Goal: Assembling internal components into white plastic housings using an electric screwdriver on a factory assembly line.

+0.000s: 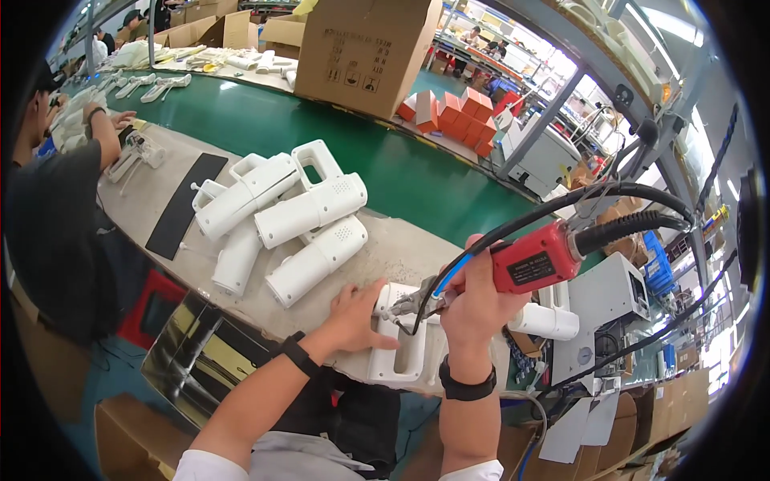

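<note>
My right hand [475,301] is wrapped round a red electric screwdriver [553,244], whose metal front end reaches down to the left. Its tip meets the upper part of a white plastic housing [383,363] with a loop handle, lying on the bench in front of me. With spread fingers and thumb, my left hand [357,318] steadies that housing from its left side. The exact contact point is hidden by the tool's front end. Left of my hands several similar white housings [313,210] lie heaped together.
A black mat strip [186,204] lies on the grey-topped bench [309,325]. Beyond runs a green conveyor belt [401,184] bearing a large cardboard box [353,60]. Black cables [593,192] hang at the right. A co-worker [64,184] handles parts at the left. Another white housing [549,322] lies right.
</note>
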### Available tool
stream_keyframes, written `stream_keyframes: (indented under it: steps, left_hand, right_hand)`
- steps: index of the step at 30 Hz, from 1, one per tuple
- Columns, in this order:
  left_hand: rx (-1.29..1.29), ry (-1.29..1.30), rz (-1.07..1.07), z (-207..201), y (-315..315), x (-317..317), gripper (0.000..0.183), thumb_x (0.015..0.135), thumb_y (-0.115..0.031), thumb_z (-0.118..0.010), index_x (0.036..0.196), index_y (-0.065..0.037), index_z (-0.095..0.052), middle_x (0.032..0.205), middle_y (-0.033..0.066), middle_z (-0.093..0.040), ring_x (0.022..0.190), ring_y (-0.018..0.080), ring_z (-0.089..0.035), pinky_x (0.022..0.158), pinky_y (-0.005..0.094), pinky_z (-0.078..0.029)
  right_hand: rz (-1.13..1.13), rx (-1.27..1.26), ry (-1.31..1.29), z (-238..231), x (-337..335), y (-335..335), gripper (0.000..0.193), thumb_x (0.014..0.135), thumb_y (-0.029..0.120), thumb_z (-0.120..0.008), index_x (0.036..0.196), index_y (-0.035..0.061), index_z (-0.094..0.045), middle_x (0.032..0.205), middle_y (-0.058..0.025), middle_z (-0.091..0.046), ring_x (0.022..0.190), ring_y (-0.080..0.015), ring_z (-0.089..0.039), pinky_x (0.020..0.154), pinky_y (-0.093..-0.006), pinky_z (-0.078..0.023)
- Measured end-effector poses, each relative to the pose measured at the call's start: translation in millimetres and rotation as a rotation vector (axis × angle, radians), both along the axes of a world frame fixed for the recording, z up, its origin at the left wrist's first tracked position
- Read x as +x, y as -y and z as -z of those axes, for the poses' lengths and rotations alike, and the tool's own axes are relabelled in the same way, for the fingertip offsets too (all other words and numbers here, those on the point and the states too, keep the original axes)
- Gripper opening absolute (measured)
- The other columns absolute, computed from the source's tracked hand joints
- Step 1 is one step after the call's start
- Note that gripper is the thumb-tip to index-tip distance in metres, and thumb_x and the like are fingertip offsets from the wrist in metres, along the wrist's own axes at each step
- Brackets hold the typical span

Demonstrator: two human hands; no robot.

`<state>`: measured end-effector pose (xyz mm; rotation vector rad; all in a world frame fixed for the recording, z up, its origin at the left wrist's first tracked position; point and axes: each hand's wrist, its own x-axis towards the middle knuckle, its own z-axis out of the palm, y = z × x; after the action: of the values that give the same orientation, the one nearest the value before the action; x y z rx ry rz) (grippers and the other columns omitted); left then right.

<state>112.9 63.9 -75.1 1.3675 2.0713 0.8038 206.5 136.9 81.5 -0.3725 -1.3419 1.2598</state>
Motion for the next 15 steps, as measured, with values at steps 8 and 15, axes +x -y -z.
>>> stream_keyframes:
  steps: [8,15]
  left_hand:
    - [0.060,-0.004,0.022,8,1,0,0.118,0.058,-0.056,-0.080,0.148,-0.008,-0.020,0.145,0.0208,-0.034,0.133,0.0462,-0.023,0.111,0.0494,-0.019]
    - [0.151,0.001,0.041,14,-3,6,0.118,0.058,-0.056,-0.080,0.148,-0.008,-0.020,0.144,0.0229,-0.034,0.134,0.0464,-0.023,0.111,0.0485,-0.019]
  right_hand:
    - [0.091,0.072,0.161,36,-21,-4,0.008,0.086,0.005,-0.059,0.085,-0.0027,-0.060,0.055,-0.0027,-0.053,0.041,-0.0093,-0.048,0.038,-0.0223,-0.035]
    - [0.060,0.084,0.018,48,-13,-8,0.012,0.082,0.000,-0.059,0.093,-0.0028,-0.054,0.063,-0.0084,-0.058,0.045,-0.0137,-0.053,0.042,-0.0262,-0.045]
